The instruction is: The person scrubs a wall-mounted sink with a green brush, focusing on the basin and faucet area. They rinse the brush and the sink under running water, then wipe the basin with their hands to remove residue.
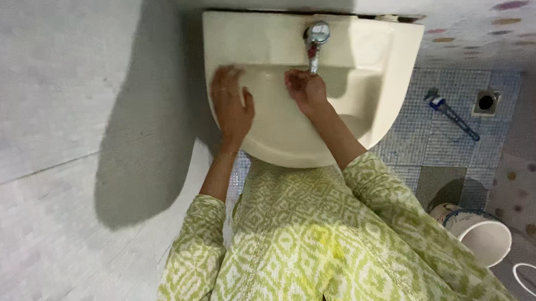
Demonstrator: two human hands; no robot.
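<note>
Basin [360, 64]: cream, wall-mounted, seen from above; back edge against the wall, rounded front edge toward the person. Chrome tap [313, 43] at the middle of the back ledge, spout pointing down into the bowl.

Right hand [306, 90]: inside the bowl, directly under the spout, fingertips touching or just short of the spout tip. Fingers curled loosely together, holding nothing; whether water runs, cannot tell.

Left hand [231, 104]: flat on the left rim of the basin, fingers spread apart, palm down, gripping nothing. Slight blur at the fingertips.

Both forearms bare; sleeves [188, 242] and front of a green-and-white patterned garment fill the lower middle of the view, pressed close to the basin front.

Left of the basin: pale tiled wall [59, 116] with a dark shadow beside the rim.

Right of the basin, on a floor [410, 145] of small blue mosaic tiles: a blue-handled wrench [451, 114], lying well apart from the basin, and just beyond it a square drain [486, 102]. Lower right: a white bucket [482, 235], open top visible
</note>
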